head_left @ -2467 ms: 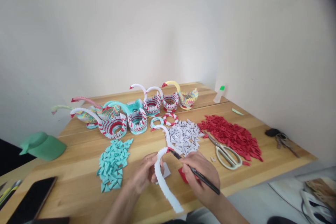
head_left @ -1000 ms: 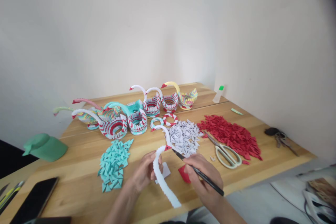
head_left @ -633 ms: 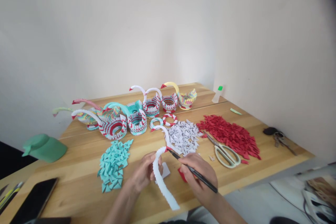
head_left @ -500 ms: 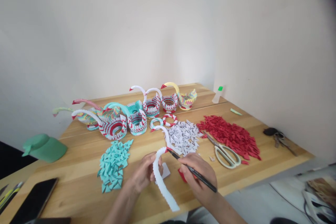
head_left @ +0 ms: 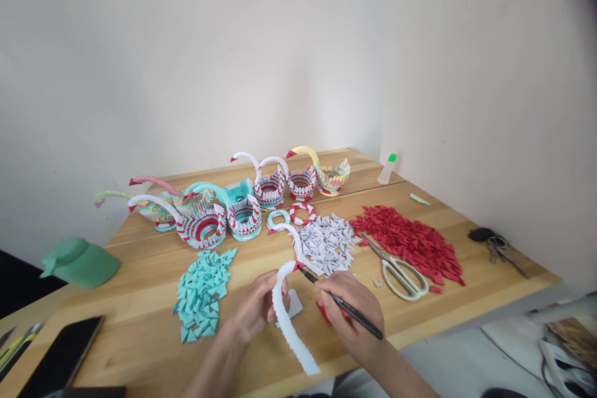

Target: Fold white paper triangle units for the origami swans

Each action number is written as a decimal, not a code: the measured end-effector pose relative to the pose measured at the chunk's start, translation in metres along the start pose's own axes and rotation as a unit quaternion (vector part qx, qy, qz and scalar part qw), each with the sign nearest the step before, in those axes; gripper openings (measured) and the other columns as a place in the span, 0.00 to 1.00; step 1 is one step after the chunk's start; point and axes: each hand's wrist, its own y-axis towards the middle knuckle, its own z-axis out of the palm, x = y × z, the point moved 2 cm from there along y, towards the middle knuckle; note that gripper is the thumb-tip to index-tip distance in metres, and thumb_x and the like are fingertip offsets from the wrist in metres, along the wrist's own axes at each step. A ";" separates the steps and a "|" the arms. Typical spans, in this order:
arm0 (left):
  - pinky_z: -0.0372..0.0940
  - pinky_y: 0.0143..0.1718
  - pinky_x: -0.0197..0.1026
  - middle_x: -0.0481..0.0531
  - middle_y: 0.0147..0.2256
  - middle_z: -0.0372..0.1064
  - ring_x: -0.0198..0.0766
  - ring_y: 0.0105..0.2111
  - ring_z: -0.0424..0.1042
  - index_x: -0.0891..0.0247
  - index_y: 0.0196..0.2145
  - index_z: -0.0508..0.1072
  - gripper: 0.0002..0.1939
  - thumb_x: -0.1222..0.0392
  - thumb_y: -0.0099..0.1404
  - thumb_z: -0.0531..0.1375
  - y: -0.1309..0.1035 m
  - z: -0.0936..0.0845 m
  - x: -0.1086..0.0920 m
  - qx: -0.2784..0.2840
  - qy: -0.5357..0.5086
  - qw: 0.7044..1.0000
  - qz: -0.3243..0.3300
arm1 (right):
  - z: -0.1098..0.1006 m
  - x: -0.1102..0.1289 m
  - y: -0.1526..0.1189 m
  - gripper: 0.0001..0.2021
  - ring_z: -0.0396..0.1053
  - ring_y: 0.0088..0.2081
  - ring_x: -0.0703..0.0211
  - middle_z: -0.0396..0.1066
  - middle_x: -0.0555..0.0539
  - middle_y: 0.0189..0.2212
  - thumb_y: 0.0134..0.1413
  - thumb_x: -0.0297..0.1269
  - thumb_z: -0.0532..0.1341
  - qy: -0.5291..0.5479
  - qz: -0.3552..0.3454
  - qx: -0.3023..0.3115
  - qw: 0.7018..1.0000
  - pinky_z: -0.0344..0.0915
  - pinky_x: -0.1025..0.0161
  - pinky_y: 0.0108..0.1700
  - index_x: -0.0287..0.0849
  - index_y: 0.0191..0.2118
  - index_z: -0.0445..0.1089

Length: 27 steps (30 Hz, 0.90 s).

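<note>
My left hand [head_left: 256,308] is closed around the upper part of a curved white paper swan neck [head_left: 288,329], which has a red beak at its tip. In my right hand [head_left: 352,311] is a black pen [head_left: 357,314], its point at or very near the red beak; whether it touches I cannot tell. A piece of white paper [head_left: 295,303] lies under the neck, and a bit of red paper [head_left: 323,312] is partly hidden by my right hand. Just beyond, a second white swan neck [head_left: 298,241] rests beside a pile of white folded paper pieces [head_left: 329,242].
Several finished paper swans [head_left: 203,227] stand at the back. Piles of turquoise pieces [head_left: 203,295] and red pieces [head_left: 408,239] flank the hands. Scissors [head_left: 405,278], a glue bottle [head_left: 387,171], keys [head_left: 497,249], a phone [head_left: 60,354] and a green cup-like object [head_left: 79,261] lie around.
My right hand and the pen have shifted very slightly to the left. The left hand and the swan neck stay almost where they were.
</note>
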 end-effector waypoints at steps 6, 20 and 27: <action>0.49 0.16 0.32 0.41 0.10 0.50 0.27 0.11 0.48 0.66 0.25 0.68 0.16 0.51 0.63 0.54 -0.001 -0.001 0.000 0.003 -0.002 1.000 0.000 | 0.001 -0.001 0.000 0.09 0.68 0.30 0.59 0.71 0.49 0.27 0.54 0.25 0.56 -0.010 0.010 -0.003 1.000 0.64 0.61 0.34 0.44 0.39 0.67; 0.47 0.15 0.30 0.40 0.09 0.52 0.27 0.11 0.49 0.66 0.27 0.67 0.16 0.49 0.61 0.57 0.005 -0.004 0.001 -0.032 -0.031 0.999 0.016 | -0.010 0.000 -0.009 0.09 0.71 0.31 0.56 0.72 0.48 0.28 0.56 0.28 0.55 -0.057 0.000 -0.038 0.998 0.68 0.60 0.35 0.46 0.42 0.67; 0.54 0.17 0.31 0.47 0.14 0.65 0.30 0.13 0.61 0.66 0.29 0.66 0.17 0.47 0.59 0.59 0.005 0.009 0.001 -0.046 -0.049 0.996 0.052 | 0.001 -0.011 -0.020 0.13 0.70 0.39 0.52 0.72 0.44 0.36 0.57 0.40 0.58 -0.153 -0.072 0.056 0.984 0.67 0.57 0.40 0.42 0.47 0.65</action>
